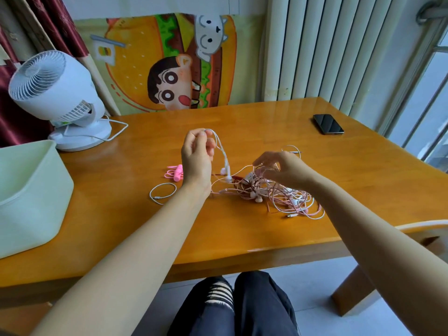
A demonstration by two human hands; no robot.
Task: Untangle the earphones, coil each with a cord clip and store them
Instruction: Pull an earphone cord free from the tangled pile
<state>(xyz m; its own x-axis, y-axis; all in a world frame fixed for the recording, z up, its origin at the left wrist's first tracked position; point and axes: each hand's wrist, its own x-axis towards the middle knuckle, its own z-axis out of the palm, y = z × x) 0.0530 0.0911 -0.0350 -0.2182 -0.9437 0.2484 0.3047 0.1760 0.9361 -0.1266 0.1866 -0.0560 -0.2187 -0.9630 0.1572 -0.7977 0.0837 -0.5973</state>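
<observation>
Wooden table seen from above by a seated person, with a white radiator and a cartoon burger poster against the wall behind it. Left hand: raised above the table's middle, thumb and fingertips pinching a white cord at its top; the cord arcs down to the right, and its two earbuds hang just beside the left edge of the tangle. Right hand: palm down over the tangle's upper part, fingers curled into the strands and gripping them. The tangle, a heap of pink and white earphone cords with some dark red strands, lies on the table right of centre, under and in front of the right hand, with loops spreading toward the near edge. A pink bundle of cord lies on the table just left of the left wrist. A white loop of cord lies flat in front of that bundle, apart from the tangle. A pale green bin stands at the table's left end, near the front. Behind it, a white fan sits on the far left corner, its cable trailing across the table. A dark phone lies screen up near the far right corner, well apart from the cords.
</observation>
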